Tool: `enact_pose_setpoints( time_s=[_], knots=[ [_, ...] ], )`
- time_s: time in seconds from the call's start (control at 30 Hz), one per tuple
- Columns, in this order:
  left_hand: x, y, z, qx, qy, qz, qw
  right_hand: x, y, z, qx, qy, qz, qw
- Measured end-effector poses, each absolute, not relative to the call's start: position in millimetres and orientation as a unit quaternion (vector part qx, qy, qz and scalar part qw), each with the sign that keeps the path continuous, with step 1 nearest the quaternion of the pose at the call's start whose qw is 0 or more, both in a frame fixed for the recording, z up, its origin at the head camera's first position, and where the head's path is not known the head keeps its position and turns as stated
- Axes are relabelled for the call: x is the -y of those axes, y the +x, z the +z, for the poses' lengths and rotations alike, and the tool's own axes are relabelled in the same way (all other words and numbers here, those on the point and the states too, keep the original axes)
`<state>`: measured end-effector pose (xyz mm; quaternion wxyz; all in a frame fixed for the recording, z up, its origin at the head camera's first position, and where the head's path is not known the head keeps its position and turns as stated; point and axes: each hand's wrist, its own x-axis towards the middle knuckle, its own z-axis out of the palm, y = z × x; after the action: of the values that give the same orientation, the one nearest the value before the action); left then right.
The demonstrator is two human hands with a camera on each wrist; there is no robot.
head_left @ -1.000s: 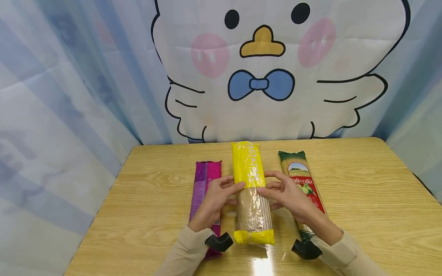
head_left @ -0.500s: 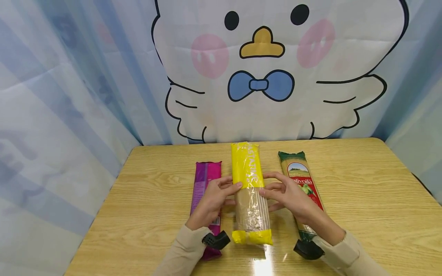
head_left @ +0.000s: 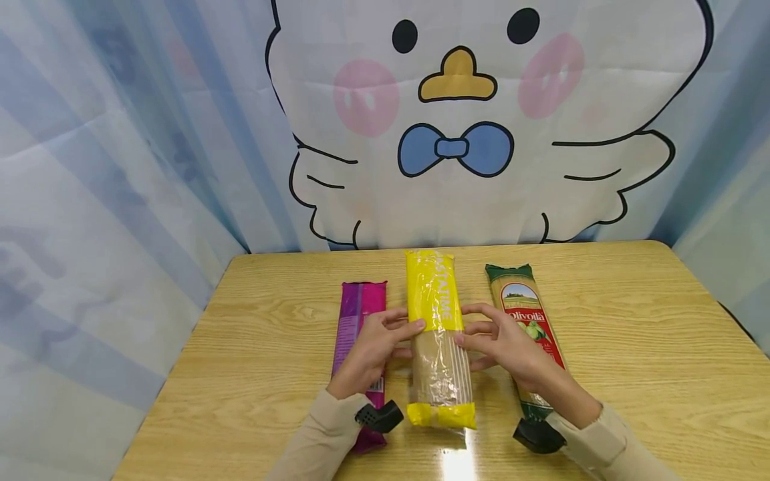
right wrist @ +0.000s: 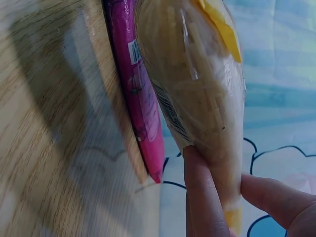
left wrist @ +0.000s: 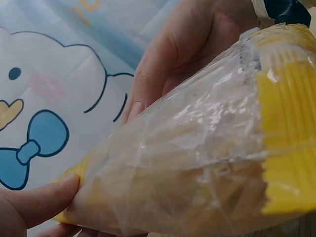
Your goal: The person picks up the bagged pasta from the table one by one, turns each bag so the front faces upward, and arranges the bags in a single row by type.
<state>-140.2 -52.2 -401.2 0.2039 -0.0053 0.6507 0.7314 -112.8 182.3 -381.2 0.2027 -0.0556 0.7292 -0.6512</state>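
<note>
A yellow and clear pasta package (head_left: 442,361) is held upright-lengthwise between both hands above the middle of the table. The left hand (head_left: 374,347) grips its left side, thumb on the front; in the left wrist view that thumb (left wrist: 52,197) presses the film near the yellow part. On the other side the right hand (head_left: 508,347) holds the package, thumb in front and fingers at the edge and behind. The right wrist view shows fingers (right wrist: 202,197) on both faces of the package (right wrist: 197,89). Fingertips behind it are partly hidden.
A purple and magenta package (head_left: 349,327) lies left on the wooden table (head_left: 252,374), partly under the left hand. A green and red Olivoilà package (head_left: 520,294) lies right, partly behind the right hand. A printed curtain (head_left: 457,200) hangs behind the table.
Both hands still hold the yellow package. It shifted slightly left, then slightly back right, and sits a little lower in the head view than a second ago.
</note>
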Motion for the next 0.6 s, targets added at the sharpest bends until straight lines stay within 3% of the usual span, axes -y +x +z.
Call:
enact_pose_setpoints(
  time_s=[0.6],
  knots=[
    [40.9, -140.9, -407.1, -0.662, -0.017, 0.722, 0.198, -190.3, -114.4, -390.5, -0.731, -0.069, -0.648, 0.203]
  ],
)
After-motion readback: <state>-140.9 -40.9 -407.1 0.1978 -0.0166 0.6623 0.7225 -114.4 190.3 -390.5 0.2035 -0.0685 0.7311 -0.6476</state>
